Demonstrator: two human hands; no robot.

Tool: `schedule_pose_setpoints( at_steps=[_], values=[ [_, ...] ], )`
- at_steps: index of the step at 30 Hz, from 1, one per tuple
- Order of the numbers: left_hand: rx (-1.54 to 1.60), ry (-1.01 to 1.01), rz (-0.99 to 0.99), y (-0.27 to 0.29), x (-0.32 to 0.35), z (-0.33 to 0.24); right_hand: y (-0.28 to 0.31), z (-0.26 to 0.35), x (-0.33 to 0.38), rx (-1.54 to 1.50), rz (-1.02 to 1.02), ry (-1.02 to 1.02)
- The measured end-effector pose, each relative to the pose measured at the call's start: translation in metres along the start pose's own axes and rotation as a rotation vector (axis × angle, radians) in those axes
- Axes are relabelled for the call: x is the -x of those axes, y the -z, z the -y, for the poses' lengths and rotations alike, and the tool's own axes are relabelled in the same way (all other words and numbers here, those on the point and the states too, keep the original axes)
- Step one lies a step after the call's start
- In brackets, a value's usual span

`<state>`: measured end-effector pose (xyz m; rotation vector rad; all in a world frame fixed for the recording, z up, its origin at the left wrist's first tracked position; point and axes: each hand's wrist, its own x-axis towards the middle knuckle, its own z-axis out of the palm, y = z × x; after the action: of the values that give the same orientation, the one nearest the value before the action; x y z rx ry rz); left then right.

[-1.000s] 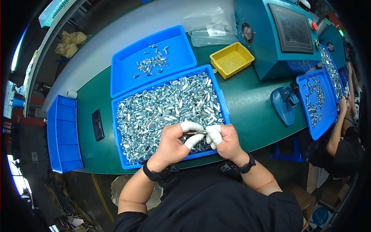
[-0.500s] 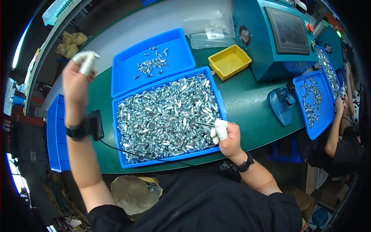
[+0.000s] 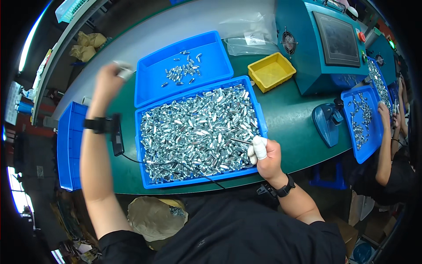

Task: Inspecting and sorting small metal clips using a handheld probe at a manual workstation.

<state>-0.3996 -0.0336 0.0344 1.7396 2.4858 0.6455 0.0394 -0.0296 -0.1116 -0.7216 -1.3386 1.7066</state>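
My right hand [image 3: 269,159], white covers on its fingertips, is closed around a thin dark metal rod [image 3: 241,141] near the right edge of a full blue tray [image 3: 263,121]. The rod's tip points left over small shiny metal parts [image 3: 198,132] heaped in that tray. My left hand [image 3: 110,82], also with white fingertip covers, is raised left of the shallower blue tray [image 3: 147,70] behind. Motion smears its fingers, so whether it holds anything cannot be made out. A loose group of metal parts [image 3: 184,72] lies in the back tray.
A yellow bin [image 3: 293,70] and a teal machine with a screen [image 3: 337,37] stand right of the trays. Farther right are a blue hand-sized device [image 3: 326,125] and a co-worker's arm [image 3: 385,145] at another blue tray [image 3: 371,147]. A black cable [image 3: 165,163] crosses the full tray.
My left hand has swung right toward the back tray. My right hand keeps its grip on the rod at the tray's edge. The whole view has shifted slightly.
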Motion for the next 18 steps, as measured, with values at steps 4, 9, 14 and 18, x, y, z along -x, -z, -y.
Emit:
schedule_pose_setpoints(
  at_steps=[4,9,14,18],
  values=[
    [0.184,0.087,0.112,-0.087,0.016,0.020,-0.004,0.000,0.003,0.042,0.011,-0.005],
    [0.211,0.106,0.135,-0.107,0.033,0.006,-0.003,-0.009,-0.005,0.030,0.031,0.006],
    [0.240,-0.069,0.349,-0.073,0.087,-0.064,-0.006,-0.018,-0.019,0.061,0.036,0.018],
    [0.317,-0.196,0.306,-0.020,0.124,-0.088,-0.009,-0.035,-0.019,0.007,0.063,-0.009]
  ],
)
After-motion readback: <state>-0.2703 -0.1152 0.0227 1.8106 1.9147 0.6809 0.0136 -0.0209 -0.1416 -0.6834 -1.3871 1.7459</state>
